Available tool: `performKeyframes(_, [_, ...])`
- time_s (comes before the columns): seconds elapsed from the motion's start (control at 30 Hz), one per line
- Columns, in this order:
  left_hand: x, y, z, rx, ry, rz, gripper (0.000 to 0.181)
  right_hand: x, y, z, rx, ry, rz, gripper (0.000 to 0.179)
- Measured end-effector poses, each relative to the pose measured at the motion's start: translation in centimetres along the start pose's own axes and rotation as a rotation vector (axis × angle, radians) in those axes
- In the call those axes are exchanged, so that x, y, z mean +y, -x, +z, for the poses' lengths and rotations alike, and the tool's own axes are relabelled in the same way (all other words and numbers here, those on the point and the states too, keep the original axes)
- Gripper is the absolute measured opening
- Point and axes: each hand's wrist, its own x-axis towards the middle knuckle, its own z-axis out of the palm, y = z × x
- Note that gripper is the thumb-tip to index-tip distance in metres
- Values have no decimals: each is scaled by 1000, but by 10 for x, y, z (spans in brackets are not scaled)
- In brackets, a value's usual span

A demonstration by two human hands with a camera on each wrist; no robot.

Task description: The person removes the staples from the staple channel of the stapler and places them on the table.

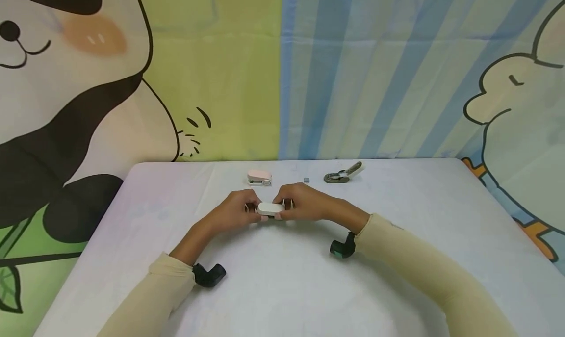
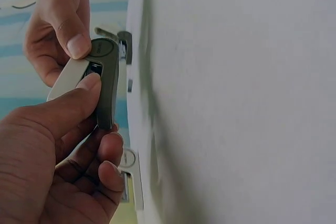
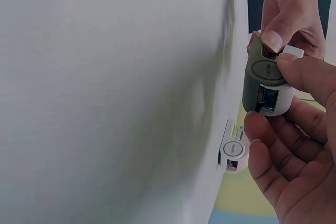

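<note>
Both hands hold a small stapler with a white top and a grey-green base, raised above the table. My left hand pinches one end; in the left wrist view its thumb lies at the gap between top and base, with fingers curled below. At the round hinge end, my right hand grips with thumb and fingers. The right wrist view shows the stapler from its hinge end, with a dark opening under the round disc. Fingers hide part of its body.
Behind the hands, a pink and white stapler stands at the left. A small grey staple block lies mid-back, and a grey-green stapler with its top swung up lies at the right. A white cloth covers the table; a printed curtain hangs behind.
</note>
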Motion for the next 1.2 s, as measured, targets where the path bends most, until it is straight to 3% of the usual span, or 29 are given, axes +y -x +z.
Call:
performKeyframes(0.2, [11,4,11,-14,30,57,15,-7,17,2,3,46,-1,18])
performKeyframes(0.4, [17,2,20,5,47,83,13,-10,29,3,54,23,11,19])
performKeyframes(0.67, [17,0,32,-21,46,41,12,-5,40,13,72,-18,29,18])
performKeyframes(0.87, [15,1,39,-99,59,22,15,-4,45,21,53,4,58,16])
performKeyframes(1.0, [14,2,40,-135,70,4,18,-7,46,23,46,57,75,17])
performKeyframes(1.2, [13,3,42,-116,43,19,18,-16,43,27,82,202,82,25])
